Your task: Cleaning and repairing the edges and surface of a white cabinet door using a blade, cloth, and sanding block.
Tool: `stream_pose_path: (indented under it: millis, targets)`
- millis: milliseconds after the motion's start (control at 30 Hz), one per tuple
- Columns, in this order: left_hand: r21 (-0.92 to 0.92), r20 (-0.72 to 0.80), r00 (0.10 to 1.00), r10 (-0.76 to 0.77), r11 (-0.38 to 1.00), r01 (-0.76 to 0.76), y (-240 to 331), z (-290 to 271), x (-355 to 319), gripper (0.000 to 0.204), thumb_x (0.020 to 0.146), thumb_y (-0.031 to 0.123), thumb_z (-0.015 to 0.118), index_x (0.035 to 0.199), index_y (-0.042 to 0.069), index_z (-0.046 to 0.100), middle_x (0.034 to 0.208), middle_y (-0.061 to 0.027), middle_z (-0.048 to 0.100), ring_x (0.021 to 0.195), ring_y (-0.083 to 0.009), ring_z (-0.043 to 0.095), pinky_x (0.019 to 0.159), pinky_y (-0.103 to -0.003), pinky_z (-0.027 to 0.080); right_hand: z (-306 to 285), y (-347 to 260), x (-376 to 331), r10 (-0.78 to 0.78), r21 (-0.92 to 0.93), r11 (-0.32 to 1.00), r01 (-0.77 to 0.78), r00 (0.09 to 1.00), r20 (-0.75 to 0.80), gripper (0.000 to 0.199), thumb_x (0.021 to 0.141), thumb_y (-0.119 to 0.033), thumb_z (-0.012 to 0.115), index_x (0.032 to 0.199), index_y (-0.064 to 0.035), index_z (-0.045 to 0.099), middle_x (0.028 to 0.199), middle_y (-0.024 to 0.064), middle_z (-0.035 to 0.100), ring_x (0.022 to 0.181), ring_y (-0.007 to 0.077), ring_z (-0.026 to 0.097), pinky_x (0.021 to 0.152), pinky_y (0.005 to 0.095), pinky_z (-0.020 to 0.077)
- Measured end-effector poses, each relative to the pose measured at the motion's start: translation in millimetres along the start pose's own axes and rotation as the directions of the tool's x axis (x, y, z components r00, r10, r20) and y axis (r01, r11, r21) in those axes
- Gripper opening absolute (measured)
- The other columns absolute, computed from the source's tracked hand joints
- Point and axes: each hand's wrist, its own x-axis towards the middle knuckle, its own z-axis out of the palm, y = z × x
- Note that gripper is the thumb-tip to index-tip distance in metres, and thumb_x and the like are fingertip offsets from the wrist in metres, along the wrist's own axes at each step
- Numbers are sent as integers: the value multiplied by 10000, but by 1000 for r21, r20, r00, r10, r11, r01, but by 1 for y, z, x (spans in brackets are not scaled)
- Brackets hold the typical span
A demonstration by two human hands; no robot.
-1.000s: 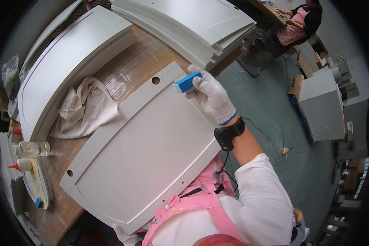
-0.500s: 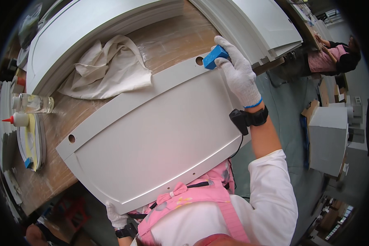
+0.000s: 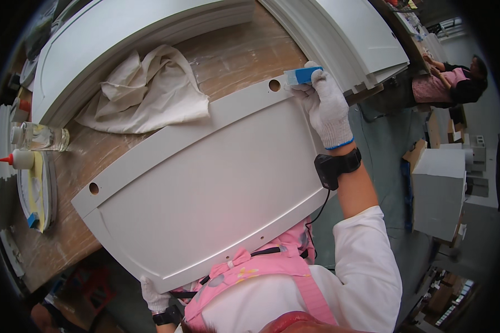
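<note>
A large white curved panel (image 3: pixel 205 183) with a round hole near each far corner lies across a wooden workbench (image 3: pixel 244 55). My right hand (image 3: pixel 325 102), in a white knit glove, grips a small blue block (image 3: pixel 303 75) and presses it on the panel's far right corner, beside one hole. My left hand (image 3: pixel 154 295), also gloved, holds the panel's near edge from underneath at the lower left; most of that hand is hidden by the panel.
A crumpled beige cloth (image 3: pixel 144 91) lies beyond the panel. Stacked white panels (image 3: pixel 344 33) sit at the back. A clear bottle (image 3: pixel 39 136), a red-tipped glue bottle (image 3: pixel 16 160) and a plate (image 3: pixel 36 191) stand at left. Another person (image 3: pixel 450 83) works at far right.
The view has shifted so the panel sits lower and more central. My right hand with the blue block stays at the panel's far right corner by the hole.
</note>
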Motion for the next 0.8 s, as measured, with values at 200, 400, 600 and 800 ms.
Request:
stream_pose_path:
  millis: [200,400,600,800]
  targets:
    - [9,-6,1000,-20,1000,20,0,-4,2,575,946,396,582,1388,56,442,1341,-116,539,1218,-307,531,1020,-477,453,20,6,-5,75,58,996,-74,997,-15,377,1013,-220,513,1300,18,463,1075,141,595,942,230,632,944,414,527]
    - [-25,20,1000,-23,999,23,-1,0,2,595,943,392,585,1398,41,428,1349,-127,531,1220,-312,531,1014,-477,460,6,-2,-3,-3,200,980,9,1000,-30,340,1015,-247,514,1255,-6,496,1064,125,604,938,227,629,967,415,509]
    - [-10,31,999,36,999,-36,-2,7,-4,605,937,378,597,1399,28,421,1355,-134,527,1209,-315,544,1005,-479,478,17,5,-23,198,377,902,-210,978,72,324,1017,-307,508,1155,-15,536,1038,126,620,931,235,638,942,444,530]
    - [13,63,998,-1,1000,0,1,15,2,627,940,396,599,1409,26,409,1341,-128,539,1182,-309,566,987,-464,497,-35,-9,-42,184,533,833,-147,983,-17,338,984,-363,548,1058,-33,561,887,102,600,772,224,608,897,480,566]
